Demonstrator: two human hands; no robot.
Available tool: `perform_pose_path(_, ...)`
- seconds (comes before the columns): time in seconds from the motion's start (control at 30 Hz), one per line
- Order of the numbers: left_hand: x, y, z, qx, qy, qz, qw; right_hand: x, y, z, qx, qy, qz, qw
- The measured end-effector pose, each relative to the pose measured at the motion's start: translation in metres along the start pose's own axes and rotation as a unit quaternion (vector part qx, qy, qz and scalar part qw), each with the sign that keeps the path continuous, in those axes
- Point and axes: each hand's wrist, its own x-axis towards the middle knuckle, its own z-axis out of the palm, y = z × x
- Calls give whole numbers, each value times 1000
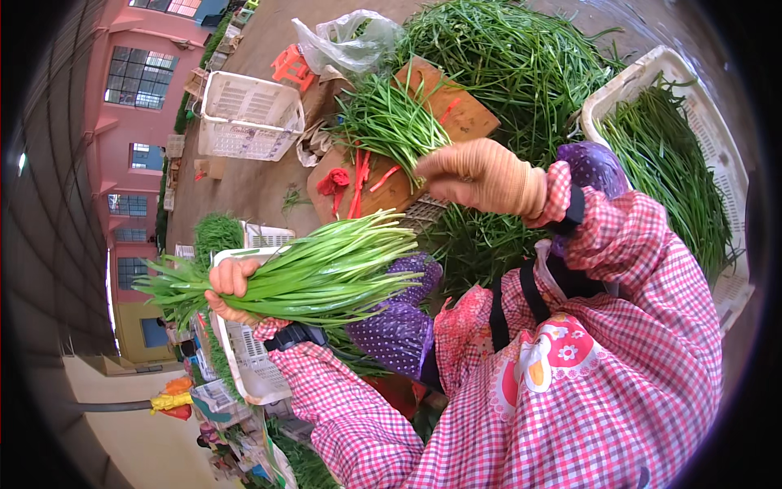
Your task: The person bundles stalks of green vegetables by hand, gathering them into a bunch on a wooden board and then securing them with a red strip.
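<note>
My bare left hand [235,287] grips a thick bunch of long green stalks [330,269], which look like garlic chives. Their pale cut ends fan out to the right, above my knee in a purple polka-dot cover [391,336]. My right hand [489,177], in a tan knit glove, is raised with curled, blurred fingers and a gap by the thumb; nothing shows in its grasp. Just beyond its fingertips, another bunch of green stalks [391,119] lies across a wooden board [470,116]. Whether the glove touches that bunch is unclear. Red ties [360,183] rest on the board.
A big heap of loose greens [507,55] lies behind the board. White plastic crates stand around: one with greens [712,122] at right, one [250,116] at upper left, one [259,367] below my left hand. An orange stool [292,66] and clear plastic bag [351,43] are further back.
</note>
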Motion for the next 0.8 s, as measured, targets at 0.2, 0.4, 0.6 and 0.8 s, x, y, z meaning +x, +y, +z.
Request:
perform_pose_path(0.2, 13, -22, 24, 19, -90, -8, 996, 5, -37, 72, 118, 187, -94, 971)
perform_pose_path(0.4, 13, -21, 2, 14, -76, -1, 997, -34, -60, 113, 96, -134, -86, 983)
perform_pose_path(0.6, 5, -37, 20, -48, -65, 28, 996, -52, -37, 74, 58, -192, -7, 980)
perform_pose_path(0.8, 3, -45, 30, -57, -90, 31, 994, -57, -33, 30, 151, 28, 56, 987)
